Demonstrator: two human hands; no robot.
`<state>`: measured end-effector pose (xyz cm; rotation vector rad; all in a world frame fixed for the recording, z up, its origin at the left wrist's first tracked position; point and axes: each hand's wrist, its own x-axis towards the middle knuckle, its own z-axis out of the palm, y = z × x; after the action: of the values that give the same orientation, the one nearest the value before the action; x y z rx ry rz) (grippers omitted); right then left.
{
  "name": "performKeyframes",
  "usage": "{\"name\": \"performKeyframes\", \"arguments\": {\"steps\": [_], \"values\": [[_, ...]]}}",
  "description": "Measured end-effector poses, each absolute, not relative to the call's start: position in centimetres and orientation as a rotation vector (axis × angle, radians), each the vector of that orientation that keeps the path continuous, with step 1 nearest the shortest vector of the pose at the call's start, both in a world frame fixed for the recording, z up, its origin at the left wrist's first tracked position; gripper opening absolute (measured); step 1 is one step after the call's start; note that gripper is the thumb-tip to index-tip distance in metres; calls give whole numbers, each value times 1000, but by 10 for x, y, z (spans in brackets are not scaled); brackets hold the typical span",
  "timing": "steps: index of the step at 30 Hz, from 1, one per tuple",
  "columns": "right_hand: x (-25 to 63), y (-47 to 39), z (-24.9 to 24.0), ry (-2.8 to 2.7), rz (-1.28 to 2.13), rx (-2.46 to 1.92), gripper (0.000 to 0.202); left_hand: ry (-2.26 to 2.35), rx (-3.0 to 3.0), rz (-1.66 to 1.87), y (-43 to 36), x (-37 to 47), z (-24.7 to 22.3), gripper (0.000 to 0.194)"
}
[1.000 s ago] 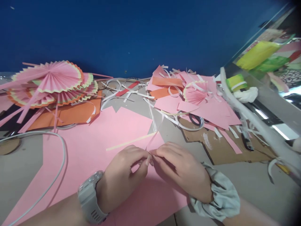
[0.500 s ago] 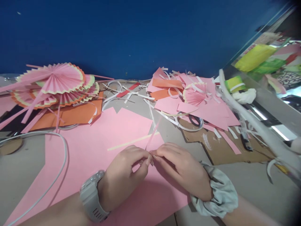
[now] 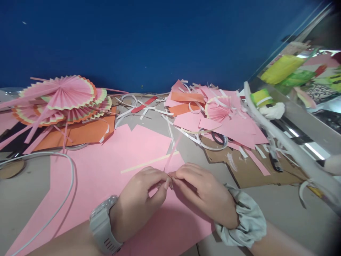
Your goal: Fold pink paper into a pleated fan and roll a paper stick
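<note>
My left hand (image 3: 142,199) and my right hand (image 3: 206,193) meet fingertip to fingertip above a large pink paper sheet (image 3: 90,177). Both are closed in a pinch on a thin pink paper strip (image 3: 169,156), whose free end sticks up and away from me. The fingers hide the gripped end of it. Just beyond my left hand, a pale yellow strip (image 3: 146,163) lies across the sheet. On my left wrist is a grey watch (image 3: 104,225); a pale green scrunchie (image 3: 243,217) circles the right wrist.
Pleated paper fans (image 3: 60,92) are piled at the left over orange paper (image 3: 80,133). A white cable (image 3: 72,174) curves across the left side. Pink scraps (image 3: 229,124) and cardboard (image 3: 247,174) lie at the right, beside a thick white tube (image 3: 282,138). Behind stands a blue wall (image 3: 149,42).
The view has shifted slightly. Both hands keep their pinch at nearly the same spot, and the strip stays between them.
</note>
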<state>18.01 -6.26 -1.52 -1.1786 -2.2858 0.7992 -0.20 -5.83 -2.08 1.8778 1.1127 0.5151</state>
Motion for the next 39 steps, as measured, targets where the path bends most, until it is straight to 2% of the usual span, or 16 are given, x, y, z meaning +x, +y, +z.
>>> {"name": "performKeyframes", "arguments": {"steps": [24, 39], "values": [[180, -63, -16, -2283, 809, -1185, 13, 1068, 1911, 536, -59, -3, -22, 16], [179, -65, -20, -2372, 569, -1119, 13, 1098, 1869, 564, -60, -3, -21, 13]]}}
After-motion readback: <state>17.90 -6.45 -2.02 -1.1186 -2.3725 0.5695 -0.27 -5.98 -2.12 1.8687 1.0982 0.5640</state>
